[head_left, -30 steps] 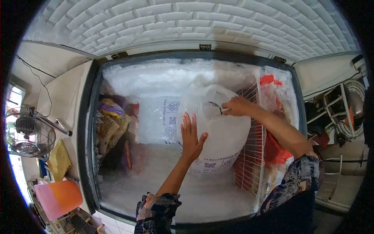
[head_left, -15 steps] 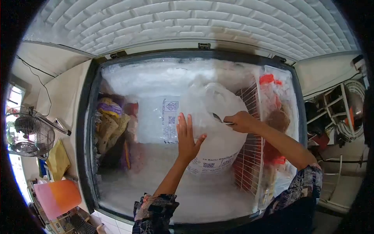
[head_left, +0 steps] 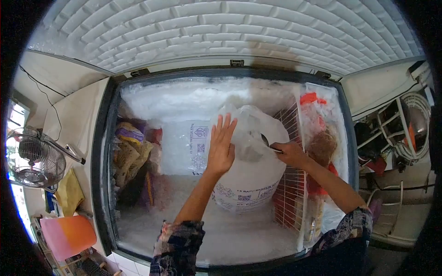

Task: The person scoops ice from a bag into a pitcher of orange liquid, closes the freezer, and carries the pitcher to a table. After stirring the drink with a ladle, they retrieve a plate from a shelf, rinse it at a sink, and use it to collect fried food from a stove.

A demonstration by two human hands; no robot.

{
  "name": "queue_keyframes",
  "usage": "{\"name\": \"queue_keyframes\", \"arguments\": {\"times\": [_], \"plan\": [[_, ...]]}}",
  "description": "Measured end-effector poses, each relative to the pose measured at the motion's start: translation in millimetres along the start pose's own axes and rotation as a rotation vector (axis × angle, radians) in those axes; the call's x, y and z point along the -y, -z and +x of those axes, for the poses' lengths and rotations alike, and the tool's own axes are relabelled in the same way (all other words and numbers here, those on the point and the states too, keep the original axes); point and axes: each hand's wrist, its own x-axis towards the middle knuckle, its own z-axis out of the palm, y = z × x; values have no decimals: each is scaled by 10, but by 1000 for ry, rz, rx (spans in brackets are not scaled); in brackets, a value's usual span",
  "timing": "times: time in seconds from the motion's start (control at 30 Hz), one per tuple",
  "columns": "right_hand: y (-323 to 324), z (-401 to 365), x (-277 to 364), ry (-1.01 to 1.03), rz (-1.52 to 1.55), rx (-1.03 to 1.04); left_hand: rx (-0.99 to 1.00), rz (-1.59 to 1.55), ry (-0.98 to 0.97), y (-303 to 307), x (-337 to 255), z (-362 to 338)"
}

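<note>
Two hands work at a big ice bag [head_left: 251, 184] that stands mid-freezer [head_left: 102, 161], beside the wire basket [head_left: 287, 202] on the right. The left hand [head_left: 221, 154] lies flat and spread on the bag's top. The right hand [head_left: 290, 152] is closed round a spoon [head_left: 267, 140] at the bag's mouth. Scooping looks barely begun, as the bag seems full. Print low down reads "ES BATU", beside QR codes; the rest is too small to read.

On the front ice bag [head_left: 248, 177], "ES BATU" is read beside a QR code; the remainder is illegible. Print on the rear bag [head_left: 184, 142] is noted as unreadable.
</note>
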Motion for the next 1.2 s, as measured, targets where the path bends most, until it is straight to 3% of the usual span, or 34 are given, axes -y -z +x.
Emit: {"name": "queue_keyframes", "arguments": {"times": [0.13, 0.27, 0.53, 0.7, 0.97, 1.2], "plan": [[8, -23, 133, -126, 29, 56, 190, 239, -104, -14, 180, 311], [-87, -52, 104, -166, 18, 23, 194, 276, -115, 63, 350, 302], [-141, -54, 142, -201, 129, -66, -41, 103, -142, 124, 228, 27], [-186, -95, 138, -153, 177, -161, -14, 27, -159, 129, 151, -43], [-101, -148, 251, -304, 308, -77, -41, -29, -182, 109, 32, -170], [-55, -152, 310, -386, 237, -56, 7, -19, -127, 102, -30, -260]]}}
